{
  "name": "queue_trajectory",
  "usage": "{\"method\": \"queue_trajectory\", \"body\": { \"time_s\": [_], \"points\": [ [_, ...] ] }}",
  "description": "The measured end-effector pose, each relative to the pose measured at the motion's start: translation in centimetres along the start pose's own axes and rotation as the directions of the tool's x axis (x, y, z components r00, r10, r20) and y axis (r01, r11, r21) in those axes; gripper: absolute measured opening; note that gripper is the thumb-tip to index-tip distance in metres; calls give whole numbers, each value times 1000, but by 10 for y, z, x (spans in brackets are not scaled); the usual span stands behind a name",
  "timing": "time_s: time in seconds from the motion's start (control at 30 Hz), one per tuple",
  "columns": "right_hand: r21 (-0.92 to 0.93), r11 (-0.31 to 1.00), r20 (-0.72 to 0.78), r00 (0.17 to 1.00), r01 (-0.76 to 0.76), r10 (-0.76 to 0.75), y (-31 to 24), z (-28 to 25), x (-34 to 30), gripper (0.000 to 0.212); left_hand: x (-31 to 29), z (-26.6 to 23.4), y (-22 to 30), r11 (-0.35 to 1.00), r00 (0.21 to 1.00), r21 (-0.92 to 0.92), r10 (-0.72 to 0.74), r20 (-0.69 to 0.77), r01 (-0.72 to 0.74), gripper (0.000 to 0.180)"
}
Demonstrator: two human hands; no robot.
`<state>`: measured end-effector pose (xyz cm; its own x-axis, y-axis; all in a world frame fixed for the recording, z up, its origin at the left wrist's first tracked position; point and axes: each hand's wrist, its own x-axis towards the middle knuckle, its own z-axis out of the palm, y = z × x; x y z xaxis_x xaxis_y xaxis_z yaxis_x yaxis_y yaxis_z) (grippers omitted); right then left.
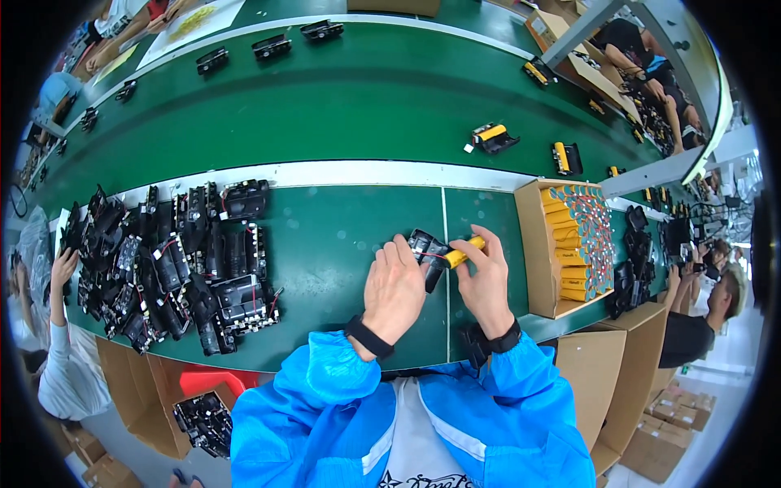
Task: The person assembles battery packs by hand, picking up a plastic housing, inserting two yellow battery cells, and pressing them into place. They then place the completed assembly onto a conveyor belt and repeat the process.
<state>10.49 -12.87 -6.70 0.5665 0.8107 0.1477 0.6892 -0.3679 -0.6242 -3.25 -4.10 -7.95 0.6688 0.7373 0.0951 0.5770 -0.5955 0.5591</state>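
Observation:
My left hand [392,285] grips a black plastic housing [426,243] with a red wire, held just above the green table. My right hand [486,281] pinches a yellow cylindrical battery [465,253] between thumb and fingers. One end of the battery meets the right side of the housing; how far it sits inside is hidden by the fingers. At the left lies a big heap of similar black housings [203,260], some with circuit boards and red wires. To the right of my hands stands a cardboard box [533,252] packed with yellow batteries [569,236].
Beyond a white rail [342,173] runs a green conveyor belt [325,106] bearing black housings, some with yellow batteries [493,137]. More black parts [633,268] lie right of the battery box. Open cartons [142,390] stand below the table edge. Other people work on both sides and across.

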Motion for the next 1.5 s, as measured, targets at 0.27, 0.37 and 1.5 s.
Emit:
{"method": "queue_trajectory", "body": {
  "time_s": [0.27,0.37,1.5],
  "points": [
    [103,988,15,993,116,-118,-9,4,-14,35,4,4,-6,1000,1000,-7,2,-18,-2,53],
    [102,980,36,984,172,-177,-10,5,-11,37,4,2,-11,998,998,60,-8,-66,12,48],
    [40,975,26,975,220,-221,-22,38,-13,48,-8,-21,-41,931,931,37,362,45,-364,11]
  ]
}}
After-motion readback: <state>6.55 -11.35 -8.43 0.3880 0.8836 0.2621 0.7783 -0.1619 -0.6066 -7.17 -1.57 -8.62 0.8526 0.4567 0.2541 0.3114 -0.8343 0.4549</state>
